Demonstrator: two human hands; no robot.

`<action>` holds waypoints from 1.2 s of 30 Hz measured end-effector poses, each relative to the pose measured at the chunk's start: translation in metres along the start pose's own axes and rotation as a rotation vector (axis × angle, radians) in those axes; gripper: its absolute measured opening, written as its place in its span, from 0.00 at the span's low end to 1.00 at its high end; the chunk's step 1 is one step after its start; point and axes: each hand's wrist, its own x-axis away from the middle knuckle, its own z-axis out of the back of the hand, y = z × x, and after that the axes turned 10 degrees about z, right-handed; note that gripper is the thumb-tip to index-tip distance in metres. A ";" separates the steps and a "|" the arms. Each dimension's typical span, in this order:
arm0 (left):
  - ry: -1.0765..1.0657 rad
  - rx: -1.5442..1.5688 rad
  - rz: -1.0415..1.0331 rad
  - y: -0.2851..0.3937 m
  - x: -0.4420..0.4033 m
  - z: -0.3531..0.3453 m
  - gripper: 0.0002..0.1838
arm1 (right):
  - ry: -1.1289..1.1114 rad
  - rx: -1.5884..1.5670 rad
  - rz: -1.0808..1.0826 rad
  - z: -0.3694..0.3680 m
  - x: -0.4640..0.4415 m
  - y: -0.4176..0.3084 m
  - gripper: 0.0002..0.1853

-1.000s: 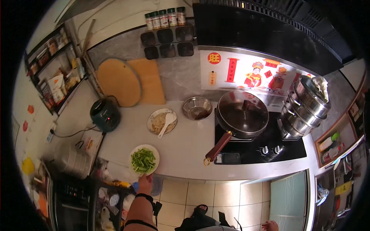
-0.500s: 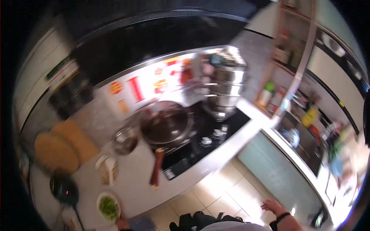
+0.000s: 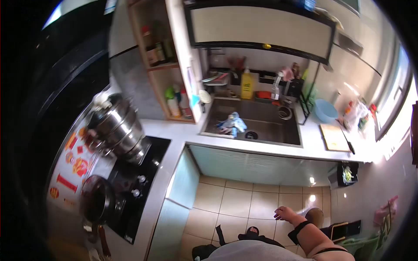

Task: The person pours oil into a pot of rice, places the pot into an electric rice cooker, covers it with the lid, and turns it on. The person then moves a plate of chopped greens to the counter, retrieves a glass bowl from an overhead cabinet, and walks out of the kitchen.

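Observation:
My right hand (image 3: 285, 213) hangs in the air above the tiled floor, in front of the sink cabinet, with a dark band around the wrist. Its fingers are loosely apart and nothing shows in them. My left hand is out of view. Ahead is the metal sink (image 3: 278, 135) with a blue and white cloth (image 3: 233, 123) lying in it. On the counter right of the sink lies a wooden cutting board (image 3: 334, 138), with a dark-handled knife (image 3: 350, 145) along its right edge.
At left, a wok (image 3: 96, 201) and a stacked steel steamer (image 3: 122, 126) stand on the black stove (image 3: 152, 174). A yellow bottle (image 3: 247, 85) is behind the sink. A blue basin (image 3: 325, 110) sits right of it. A small bin (image 3: 335, 176) hangs below the counter's right end.
The view has swung right from the stove to the sink. My left hand, beside a plate of chopped greens before, has left the view along with the plate. My right hand stays free.

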 end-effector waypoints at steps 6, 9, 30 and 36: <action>-0.304 -0.263 -0.188 0.218 0.063 -0.211 0.15 | 0.159 -0.156 0.080 0.099 0.012 0.042 0.14; -0.444 -0.286 -0.295 0.301 0.101 -0.274 0.12 | 0.267 -0.319 0.238 0.133 0.039 0.014 0.10; -1.131 -0.514 -1.039 0.682 0.235 -0.537 0.04 | 0.924 0.433 0.309 0.324 -0.076 -0.006 0.05; -1.198 -0.634 -1.171 0.712 0.240 -0.596 0.08 | 0.927 0.279 0.347 0.334 -0.097 -0.073 0.08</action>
